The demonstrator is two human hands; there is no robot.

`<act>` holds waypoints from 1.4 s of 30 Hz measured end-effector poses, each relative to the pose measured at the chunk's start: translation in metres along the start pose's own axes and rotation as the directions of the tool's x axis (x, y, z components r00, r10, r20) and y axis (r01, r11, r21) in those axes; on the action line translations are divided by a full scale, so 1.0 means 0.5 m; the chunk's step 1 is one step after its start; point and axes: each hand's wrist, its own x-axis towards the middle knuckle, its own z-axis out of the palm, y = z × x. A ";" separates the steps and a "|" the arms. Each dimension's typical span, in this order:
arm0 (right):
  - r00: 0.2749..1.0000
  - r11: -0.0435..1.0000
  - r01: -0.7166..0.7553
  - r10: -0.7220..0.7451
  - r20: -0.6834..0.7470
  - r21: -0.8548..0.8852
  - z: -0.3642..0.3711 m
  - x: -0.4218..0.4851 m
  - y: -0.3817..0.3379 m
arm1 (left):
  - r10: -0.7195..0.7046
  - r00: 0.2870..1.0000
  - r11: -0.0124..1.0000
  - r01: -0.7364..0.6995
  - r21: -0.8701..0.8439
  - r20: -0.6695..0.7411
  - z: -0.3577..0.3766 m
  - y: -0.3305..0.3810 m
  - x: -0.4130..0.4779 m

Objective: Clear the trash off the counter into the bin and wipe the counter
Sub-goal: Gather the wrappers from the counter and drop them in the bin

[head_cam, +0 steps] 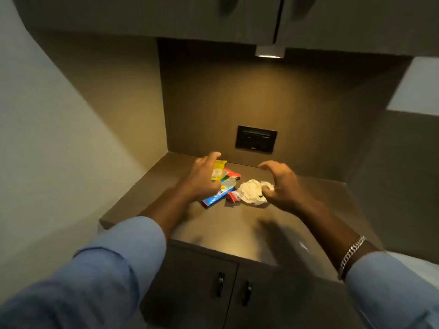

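A small heap of trash lies on the brown counter [237, 233] near the back wall. It holds a yellow wrapper [219, 170], a blue wrapper [213, 198], red wrapper pieces [231, 197] and a crumpled white paper [252, 192]. My left hand [204, 176] hovers over the left side of the heap, fingers spread, partly covering the wrappers. My right hand [282, 184] curls at the right side of the heap, its thumb touching the white paper. Neither hand holds anything. No bin or cloth is in view.
A black wall outlet [256, 138] sits on the back panel just behind the trash. Side walls close in the counter niche left and right. Upper cabinets with a small light [269, 53] hang overhead. Cabinet doors with black handles [234, 289] are below the counter's front edge.
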 end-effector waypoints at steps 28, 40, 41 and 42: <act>0.922 0.859 -0.023 0.216 -0.322 0.511 0.276 0.332 -0.132 | -0.237 0.914 0.971 0.234 -0.049 -0.329 0.095 -0.184 -0.009; 0.681 0.839 0.034 0.378 -0.626 0.543 -0.001 -0.106 -0.113 | -0.186 0.935 0.981 0.157 -0.118 -0.301 0.009 0.117 -0.185; 0.680 0.860 -0.005 0.377 -0.629 0.511 -0.013 -0.169 -0.102 | -0.176 0.955 0.981 0.151 -0.120 -0.240 0.025 0.147 -0.217; 0.679 0.873 -0.049 0.386 -0.625 0.486 -0.021 -0.232 -0.092 | -0.164 0.970 0.981 0.142 -0.133 -0.179 0.041 0.175 -0.249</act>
